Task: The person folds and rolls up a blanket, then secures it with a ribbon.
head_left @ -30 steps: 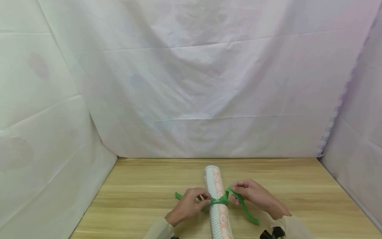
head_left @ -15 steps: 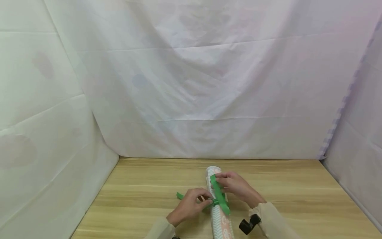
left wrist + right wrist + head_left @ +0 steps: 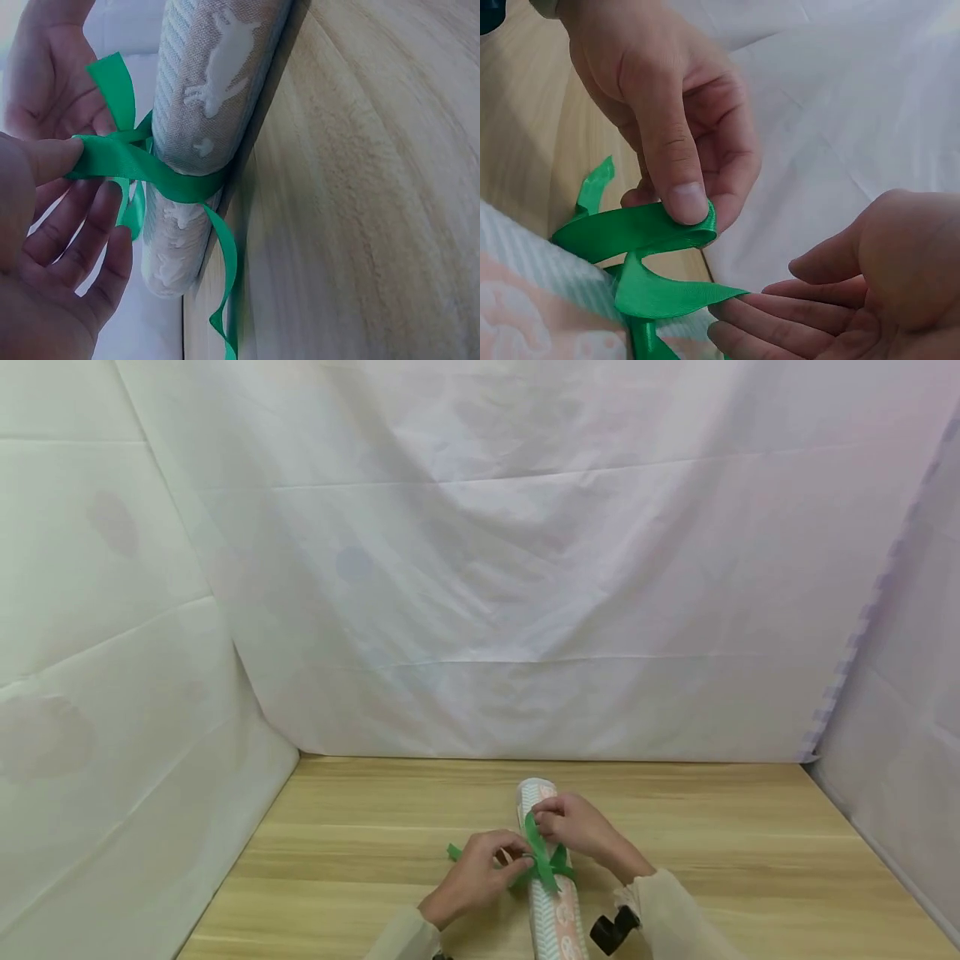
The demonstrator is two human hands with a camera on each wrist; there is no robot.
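A patterned paper roll (image 3: pixel 553 906) lies on the wooden table (image 3: pixel 360 852), pointing away from me, with a green ribbon (image 3: pixel 543 860) tied round its middle. My left hand (image 3: pixel 504 862) pinches a loop of the ribbon (image 3: pixel 641 232) between thumb and forefinger, just left of the roll (image 3: pixel 202 112). My right hand (image 3: pixel 555 820) hovers over the roll's far part. In the right wrist view its fingers (image 3: pixel 757 319) are fairly straight and touch a ribbon tail, with the thumb apart. A loose ribbon end (image 3: pixel 229 300) hangs down beside the roll.
White cloth (image 3: pixel 480 568) hangs as walls behind and on both sides of the table. A black wrist camera (image 3: pixel 611 931) sits at my right sleeve. Bare wood lies left and right of the roll.
My right hand swung the long ribbon tail from the roll's right side up over the roll toward the left hand. The left hand kept its pinch on the loop.
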